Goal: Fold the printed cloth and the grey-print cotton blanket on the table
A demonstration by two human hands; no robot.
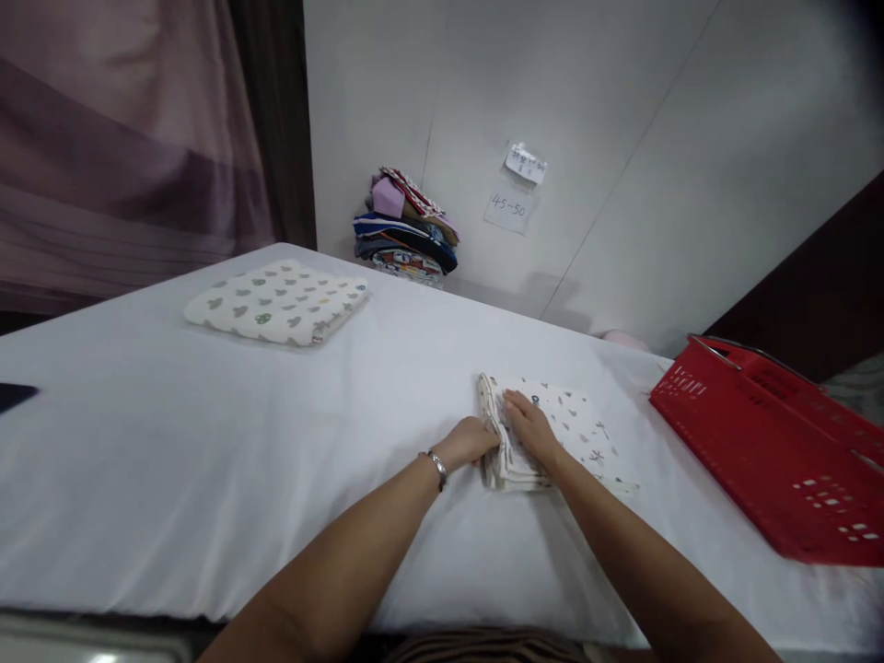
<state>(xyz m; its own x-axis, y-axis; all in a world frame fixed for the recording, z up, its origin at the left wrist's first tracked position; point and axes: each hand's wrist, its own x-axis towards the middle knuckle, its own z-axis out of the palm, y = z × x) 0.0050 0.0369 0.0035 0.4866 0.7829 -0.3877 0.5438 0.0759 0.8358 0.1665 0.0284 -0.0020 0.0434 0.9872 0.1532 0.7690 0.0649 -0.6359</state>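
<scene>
A white cloth with small grey prints (570,419) lies partly folded on the white-covered table, its layers stacked thicker along the left edge. My left hand (473,442), with a silver bracelet at the wrist, is closed on that folded left edge; its fingertips are partly hidden by the cloth. My right hand (531,425) rests flat on top of the cloth, fingers stretched out, just right of the fold. Further back on the left lies a second folded cloth (280,299), white with grey and green prints, which neither hand touches.
A red plastic basket (746,433) with metal handles stands at the right of the table (227,460). Behind the far edge rises a pile of folded clothes (407,226) against the wall. A dark flat object (15,396) lies at the left edge.
</scene>
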